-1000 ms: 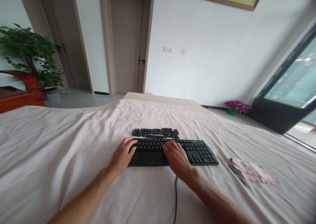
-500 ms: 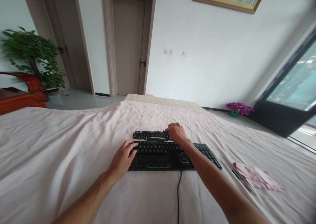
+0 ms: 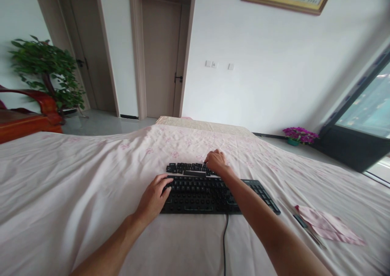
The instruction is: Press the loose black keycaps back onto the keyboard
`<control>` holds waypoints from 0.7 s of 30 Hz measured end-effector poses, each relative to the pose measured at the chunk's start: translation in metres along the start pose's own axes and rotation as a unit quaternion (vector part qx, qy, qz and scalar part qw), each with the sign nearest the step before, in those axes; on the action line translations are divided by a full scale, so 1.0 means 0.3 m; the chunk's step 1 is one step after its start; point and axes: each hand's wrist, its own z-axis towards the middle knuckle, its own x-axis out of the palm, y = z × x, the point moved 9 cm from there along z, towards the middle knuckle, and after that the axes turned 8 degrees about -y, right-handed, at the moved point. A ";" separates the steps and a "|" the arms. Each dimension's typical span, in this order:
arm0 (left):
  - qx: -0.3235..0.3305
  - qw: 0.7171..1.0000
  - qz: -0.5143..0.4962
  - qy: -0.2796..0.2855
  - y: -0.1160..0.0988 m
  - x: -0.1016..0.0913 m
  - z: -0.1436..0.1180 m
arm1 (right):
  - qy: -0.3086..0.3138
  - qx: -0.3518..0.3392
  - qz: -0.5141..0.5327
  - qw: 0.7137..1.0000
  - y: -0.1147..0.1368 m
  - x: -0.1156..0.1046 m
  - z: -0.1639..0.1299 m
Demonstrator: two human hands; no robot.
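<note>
Head camera: we see a black keyboard (image 3: 207, 192) lying on the pale pink sheet (image 3: 76, 195), cable (image 3: 224, 243) trailing toward us. Our left hand (image 3: 154, 198) rests on the keyboard's left end, fingers loosely spread over the keys. Our right hand (image 3: 217, 162) reaches past the board to the row of loose keycaps (image 3: 187, 168) just behind it, fingers curled together on the right end; whether they pinch a cap, we cannot tell.
</note>
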 end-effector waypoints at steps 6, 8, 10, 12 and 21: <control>0.000 1.000 -0.001 -0.002 -0.003 -0.004 0.000 | 0.010 0.009 -0.004 1.000 -0.006 0.024 0.043; 0.002 1.000 -0.001 -0.003 -0.006 -0.006 0.000 | 0.018 0.015 -0.003 1.000 -0.014 0.036 0.054; 0.001 1.000 -0.001 -0.001 -0.006 -0.006 -0.001 | 0.025 0.025 -0.004 0.999 -0.025 0.047 0.063; -0.001 1.000 -0.001 0.000 -0.005 -0.005 -0.001 | 0.031 0.034 -0.006 0.999 -0.035 0.055 0.070; -0.003 1.000 -0.003 -0.001 -0.011 -0.009 0.002 | 0.056 0.039 -0.006 0.998 -0.031 0.059 0.069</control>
